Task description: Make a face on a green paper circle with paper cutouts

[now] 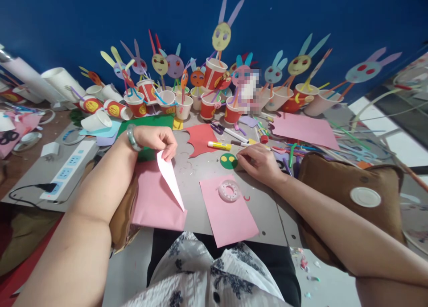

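We are facing a plain, deep blue wall (100, 12) rising behind a flat grey tabletop (270, 222). Along the back, a row of red and white paper cups (133, 104) is holding up round paper faces with pointed ears (221, 37). At the right, a brown fabric cushion (334, 200) is lying beside our forearm. At the front left, a rectangular sheet of pink paper (150, 195) is lying with its right edge raised. Just to its right, an angled second pink sheet (227, 222) is lying apart from it. Our left hand (157, 139) is curling closed, thumb and fingertips pinching that raised edge. Our right hand (261, 162) is resting on the tabletop, fingers loosely bent, fingertips meeting a green paper circle with yellow ovals (228, 165); we are seeing too little to say whether they are gripping it. A pale plastic ring of tape (222, 191) is resting on the second sheet. A slim yellow tube (220, 145) is lying just beyond the circle.
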Demonstrator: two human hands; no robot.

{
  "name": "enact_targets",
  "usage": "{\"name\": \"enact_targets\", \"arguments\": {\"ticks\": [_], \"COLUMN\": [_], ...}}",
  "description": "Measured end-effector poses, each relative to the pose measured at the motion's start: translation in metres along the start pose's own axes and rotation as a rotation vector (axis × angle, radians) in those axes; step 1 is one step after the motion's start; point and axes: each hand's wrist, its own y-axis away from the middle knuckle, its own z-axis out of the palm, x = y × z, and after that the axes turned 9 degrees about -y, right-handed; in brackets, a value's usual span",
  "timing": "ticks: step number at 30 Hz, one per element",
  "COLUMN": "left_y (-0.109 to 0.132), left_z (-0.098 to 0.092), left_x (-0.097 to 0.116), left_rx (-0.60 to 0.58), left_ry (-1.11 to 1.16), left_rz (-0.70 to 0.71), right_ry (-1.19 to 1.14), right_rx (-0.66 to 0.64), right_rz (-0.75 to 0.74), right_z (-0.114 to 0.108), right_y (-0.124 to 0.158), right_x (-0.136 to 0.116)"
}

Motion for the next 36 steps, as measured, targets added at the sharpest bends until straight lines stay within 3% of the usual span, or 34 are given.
{"name": "enact_targets", "arguments": {"ticks": [3, 7, 16, 22, 25, 29, 31, 33, 36], "left_y": [-0.001, 0.0, 0.003, -0.021, -0.037, -0.049, -0.053, -0.056, -0.06], "left_z": [-0.001, -0.003, -0.004, 0.012, 0.024, 0.032, 0.033, 0.035, 0.041], "left_x": [-0.007, -0.013, -0.005, -0.013, -0.012, -0.003, 0.0, -0.001, -0.006], "left_rx": [-0.092, -0.132, -0.119, -0.119, 0.019, 0.544, 0.661, 0.608, 0.37], "left_ry": [0.058, 0.053, 0.16, 0.071, -0.059, -0.313, -0.439, -0.555, -0.643], "left_rz": [0.072, 0.127, 0.103, 0.019, 0.071, 0.1, 0.158, 0.16, 0.023], "right_ry": [0.004, 0.003, 0.023, 0.039, 0.053, 0.048, 0.04, 0.033, 0.044], "right_rx": [-0.016, -0.011, 0.012, 0.009, 0.019, 0.035, 0.024, -0.006, -0.082], "right_rz": [-0.016, -0.056, -0.087, -0.079, -0.076, -0.079, -0.077, -0.087, -0.144], "right_z": [0.0, 0.0, 0.002, 0.002, 0.003, 0.003, 0.002, 0.002, 0.002], "right_y": [0.0, 0.001, 0.001, 0.002, 0.002, 0.002, 0.001, 0.001, 0.002], "right_x": [0.001, 0.003, 0.004, 0.006, 0.007, 0.006, 0.005, 0.003, 0.0]}}
